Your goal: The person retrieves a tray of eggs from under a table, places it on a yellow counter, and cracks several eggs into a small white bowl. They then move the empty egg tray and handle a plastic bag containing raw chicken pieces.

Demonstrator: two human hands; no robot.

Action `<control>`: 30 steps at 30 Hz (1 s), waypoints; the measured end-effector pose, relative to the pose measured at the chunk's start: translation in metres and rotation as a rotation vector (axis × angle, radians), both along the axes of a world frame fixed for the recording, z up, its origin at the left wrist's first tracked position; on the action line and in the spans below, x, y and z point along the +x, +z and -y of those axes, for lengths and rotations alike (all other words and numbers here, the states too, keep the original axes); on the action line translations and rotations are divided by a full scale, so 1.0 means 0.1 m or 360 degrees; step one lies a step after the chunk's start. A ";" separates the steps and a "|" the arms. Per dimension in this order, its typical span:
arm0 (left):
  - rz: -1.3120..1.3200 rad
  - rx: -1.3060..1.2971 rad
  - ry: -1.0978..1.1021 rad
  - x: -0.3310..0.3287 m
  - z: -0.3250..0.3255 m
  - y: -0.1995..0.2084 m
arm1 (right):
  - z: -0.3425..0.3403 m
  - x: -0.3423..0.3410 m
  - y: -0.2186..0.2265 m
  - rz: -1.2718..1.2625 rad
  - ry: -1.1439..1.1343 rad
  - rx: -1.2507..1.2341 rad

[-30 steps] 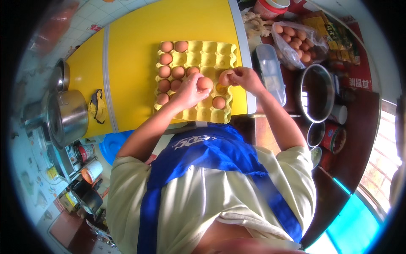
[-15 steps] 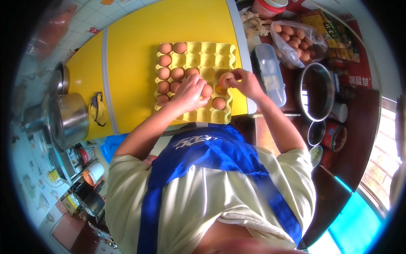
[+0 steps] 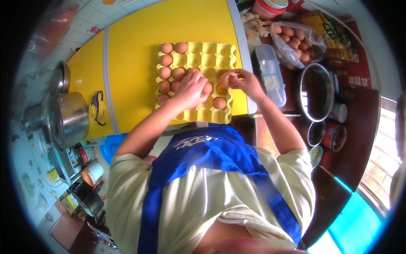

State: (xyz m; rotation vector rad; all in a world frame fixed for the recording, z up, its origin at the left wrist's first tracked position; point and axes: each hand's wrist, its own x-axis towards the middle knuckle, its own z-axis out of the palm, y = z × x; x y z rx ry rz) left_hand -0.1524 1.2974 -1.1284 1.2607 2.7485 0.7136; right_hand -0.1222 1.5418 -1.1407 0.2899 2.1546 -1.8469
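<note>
A yellow egg tray (image 3: 201, 114) lies on the yellow surface in front of me. Brown eggs (image 3: 165, 73) fill several cups along its left side, and a single egg (image 3: 219, 103) sits near its lower right corner. Over the tray's middle, my left hand (image 3: 190, 91) has its fingers curled round a brown egg (image 3: 207, 88), which shows at the fingertips. At the right edge, my right hand (image 3: 246, 82) pinches another brown egg (image 3: 226, 79) between thumb and fingers, just above a cup. Some cups and eggs are hidden beneath my left hand.
On the dark counter to the right lie a bag of eggs (image 3: 296, 42), a clear lidded box (image 3: 270, 76), ginger (image 3: 255, 25) and a large steel bowl (image 3: 303, 95). Steel pots (image 3: 69, 118) and a small yellow pouch (image 3: 98, 109) are at the left.
Both hands stay almost in place. The egg in my right hand has turned or shifted slightly, and the view has moved a little.
</note>
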 end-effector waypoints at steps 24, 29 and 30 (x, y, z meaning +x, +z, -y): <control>0.0987 0.0830 0.0431 -2.52 -2.47 0.20 | -0.06 0.07 -0.01 0.0062 0.0001 -0.0146; 0.0684 0.0713 0.0701 -3.10 -3.43 -0.08 | -0.06 0.08 -0.05 0.0053 -0.0016 -0.0093; 0.0769 0.0709 0.0668 -3.14 -3.45 -0.09 | -0.06 0.09 -0.06 0.0056 -0.0032 -0.0128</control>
